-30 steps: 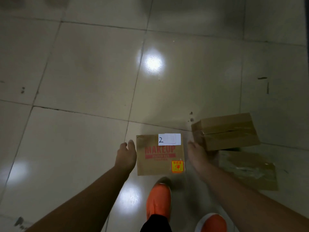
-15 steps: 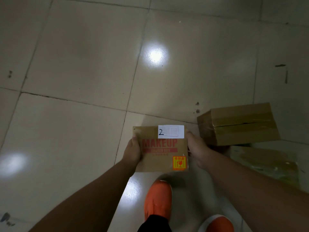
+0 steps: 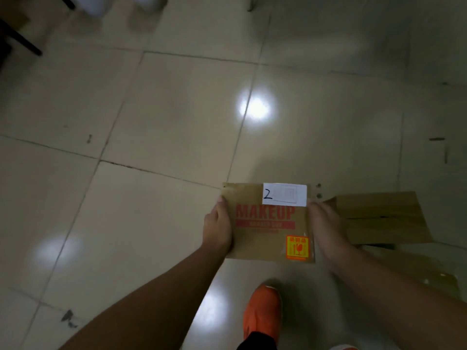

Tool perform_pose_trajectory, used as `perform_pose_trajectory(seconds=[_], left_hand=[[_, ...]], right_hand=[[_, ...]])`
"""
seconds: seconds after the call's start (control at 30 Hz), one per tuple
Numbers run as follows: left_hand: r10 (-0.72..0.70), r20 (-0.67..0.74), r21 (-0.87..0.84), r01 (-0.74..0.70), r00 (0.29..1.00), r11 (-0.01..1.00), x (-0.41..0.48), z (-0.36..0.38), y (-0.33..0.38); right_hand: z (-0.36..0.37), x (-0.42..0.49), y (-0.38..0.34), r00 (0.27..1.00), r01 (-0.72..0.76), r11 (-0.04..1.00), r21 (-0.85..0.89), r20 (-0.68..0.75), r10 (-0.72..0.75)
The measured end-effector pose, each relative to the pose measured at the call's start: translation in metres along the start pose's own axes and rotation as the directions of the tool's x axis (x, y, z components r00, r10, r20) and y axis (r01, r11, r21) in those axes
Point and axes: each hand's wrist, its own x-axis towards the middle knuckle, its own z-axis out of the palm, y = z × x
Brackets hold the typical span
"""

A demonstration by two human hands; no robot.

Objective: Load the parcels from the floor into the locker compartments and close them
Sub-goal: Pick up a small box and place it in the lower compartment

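Cardboard MAKEUP parcel [image 3: 269,223], flat and brown with red lettering, held between both hands low over the tiled floor [image 3: 151,122], in the lower middle of the head view. Left hand [image 3: 217,228] grasps the parcel's left edge, thumb lying along the top face, the other fingers hidden beneath. Right hand [image 3: 326,226] grasps the right edge in the same way, thumb tip just beside the white label [image 3: 284,195], which sits at the far edge of the top face and bears a handwritten "2". An orange-and-yellow fragile sticker [image 3: 297,247] occupies the near right corner. Whether the parcel's underside is clear of the floor cannot be told. To the right, partly behind the right hand, a second parcel [image 3: 381,218] lies on the floor; a third parcel [image 3: 417,269], flatter and dimly lit, lies nearer the person beneath the right forearm. An orange shoe [image 3: 262,314] stands below the held parcel. Dark furniture legs [image 3: 22,39] show at upper left.
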Motion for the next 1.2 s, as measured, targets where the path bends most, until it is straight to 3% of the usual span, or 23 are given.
perform_pose_trajectory(seconds=[0.23,0.43,0.73,0.93,1.2], left_hand=[[0.092,0.097,-0.117,-0.08,0.991,0.99,-0.067,-0.06,0.101],[0.196,0.11,-0.165,-0.176,0.974,0.97,-0.139,-0.122,0.208],[0.292,0.364,-0.248,-0.21,0.884,0.946,-0.263,-0.189,0.343],[0.369,0.425,-0.306,-0.252,0.827,0.918,-0.366,-0.229,0.426],[0.542,0.394,-0.256,-0.478,0.742,0.84,-0.502,-0.276,0.538]], right_hand=[[-0.014,-0.083,-0.117,0.982,0.165,0.982,0.092,-0.104,-0.156],[-0.034,-0.171,-0.212,0.983,0.185,0.971,0.152,-0.049,-0.179],[-0.086,-0.299,-0.351,0.949,0.314,0.931,0.184,-0.056,-0.309],[-0.131,-0.395,-0.422,0.899,0.438,0.88,0.185,-0.108,-0.425],[-0.196,-0.515,-0.524,0.787,0.614,0.765,0.196,-0.23,-0.572]])
